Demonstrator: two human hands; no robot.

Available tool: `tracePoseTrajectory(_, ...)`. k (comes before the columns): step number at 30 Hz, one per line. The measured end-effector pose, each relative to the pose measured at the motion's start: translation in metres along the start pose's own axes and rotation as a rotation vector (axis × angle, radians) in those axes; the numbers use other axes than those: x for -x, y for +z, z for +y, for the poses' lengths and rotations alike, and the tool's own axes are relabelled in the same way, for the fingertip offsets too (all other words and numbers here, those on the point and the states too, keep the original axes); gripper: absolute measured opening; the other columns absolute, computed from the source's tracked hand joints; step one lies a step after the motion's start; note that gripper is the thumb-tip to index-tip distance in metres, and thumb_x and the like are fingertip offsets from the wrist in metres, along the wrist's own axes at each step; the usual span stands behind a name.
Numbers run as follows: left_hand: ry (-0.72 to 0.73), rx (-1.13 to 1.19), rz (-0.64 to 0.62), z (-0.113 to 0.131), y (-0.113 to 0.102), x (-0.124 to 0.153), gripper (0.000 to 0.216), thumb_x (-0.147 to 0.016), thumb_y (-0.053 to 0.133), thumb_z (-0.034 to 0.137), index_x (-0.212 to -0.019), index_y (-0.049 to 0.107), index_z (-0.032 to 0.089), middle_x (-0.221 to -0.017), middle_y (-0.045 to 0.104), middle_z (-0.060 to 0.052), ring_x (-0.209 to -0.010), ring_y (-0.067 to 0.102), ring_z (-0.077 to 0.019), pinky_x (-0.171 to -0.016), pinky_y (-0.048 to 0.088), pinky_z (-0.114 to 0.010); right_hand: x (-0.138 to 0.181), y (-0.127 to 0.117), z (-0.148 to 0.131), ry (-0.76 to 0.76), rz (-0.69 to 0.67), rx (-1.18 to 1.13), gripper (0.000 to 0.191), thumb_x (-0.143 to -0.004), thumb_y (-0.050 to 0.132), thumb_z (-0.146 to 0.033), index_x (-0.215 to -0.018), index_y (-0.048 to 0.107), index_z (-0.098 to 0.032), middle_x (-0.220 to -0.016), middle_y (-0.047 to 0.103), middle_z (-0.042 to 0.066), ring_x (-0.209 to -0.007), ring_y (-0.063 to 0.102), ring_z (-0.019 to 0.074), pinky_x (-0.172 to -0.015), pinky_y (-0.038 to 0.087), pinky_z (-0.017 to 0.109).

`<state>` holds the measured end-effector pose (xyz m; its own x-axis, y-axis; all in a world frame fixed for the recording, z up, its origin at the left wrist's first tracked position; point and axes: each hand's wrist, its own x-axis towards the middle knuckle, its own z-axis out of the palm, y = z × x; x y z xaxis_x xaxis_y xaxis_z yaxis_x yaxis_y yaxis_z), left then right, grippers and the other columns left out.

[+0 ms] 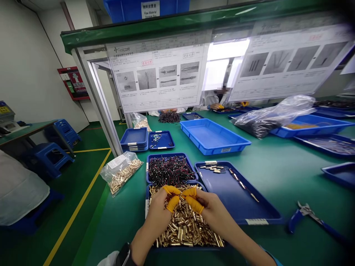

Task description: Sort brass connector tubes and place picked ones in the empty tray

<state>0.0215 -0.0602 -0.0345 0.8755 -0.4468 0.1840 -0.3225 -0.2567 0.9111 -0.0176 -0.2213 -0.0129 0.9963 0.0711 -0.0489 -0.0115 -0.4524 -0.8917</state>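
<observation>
My left hand (159,208) and my right hand (209,207), both with yellow finger cots on thumb and forefinger, meet fingertip to fingertip. Each is closed in a pinch, and the small thing between them is too hidden to make out. Right below them lies a heap of brass-coloured metal sleeves (188,227) in a blue tray. Just beyond my fingers, dark wire pieces with red strands (172,168) fill a second blue tray. To the right, a larger blue tray (235,201) holds several sleeves with wires, some in a slanting row.
Blue-handled pliers (305,212) lie at the right. A clear bag of sleeves (124,173) sits at the left. Behind are stacked trays (134,138), a small parts tray (161,140) and a light-blue bin (213,136). A co-worker's gloved hand (217,106) shows across the table.
</observation>
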Motion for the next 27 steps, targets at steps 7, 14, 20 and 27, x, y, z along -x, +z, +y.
tracePoseTrajectory(7,0.059,-0.017,-0.015,-0.0012,-0.0002,0.0001,0.013,-0.083,0.046,0.018,-0.092,0.056,0.019,-0.092,0.055,-0.003,-0.087,0.052,-0.0142,-0.076,0.043,-0.026,-0.001,0.0029,0.0046,0.007,0.014,0.044,0.02,-0.078,0.044,-0.029,-0.071,0.053,-0.013,-0.059,0.046,-0.002,-0.053,0.031,0.0014,-0.051,0.021,0.013)
tracePoseTrajectory(14,0.258,-0.137,0.011,-0.001,-0.0014,-0.0011,0.013,-0.083,0.046,0.015,-0.089,0.057,0.018,-0.093,0.054,-0.005,-0.087,0.051,-0.015,-0.075,0.042,-0.026,-0.0008,0.0019,0.0066,-0.007,0.036,0.075,0.018,-0.076,0.046,-0.026,-0.065,0.048,-0.013,-0.057,0.044,-0.002,-0.052,0.032,0.0013,-0.048,0.02,0.013)
tracePoseTrajectory(20,0.225,-0.038,0.03,-0.0033,0.001,-0.0003,0.012,-0.082,0.048,0.016,-0.088,0.058,0.018,-0.093,0.056,-0.006,-0.087,0.053,-0.0154,-0.076,0.044,-0.027,0.001,0.0023,0.0048,-0.033,0.011,-0.049,0.02,-0.08,0.044,-0.033,-0.093,0.041,-0.018,-0.06,0.047,-0.005,-0.051,0.036,0.0007,-0.048,0.026,0.011)
tracePoseTrajectory(27,-0.002,0.191,-0.014,-0.004,0.0058,-0.0026,0.013,-0.076,0.055,0.018,-0.087,0.061,0.015,-0.088,0.062,-0.005,-0.082,0.058,-0.0156,-0.074,0.047,-0.025,0.0037,0.0044,-0.0007,-0.017,-0.001,-0.17,0.024,-0.08,0.042,-0.036,-0.095,0.037,-0.019,-0.058,0.049,-0.006,-0.042,0.037,-0.0017,-0.042,0.028,0.008)
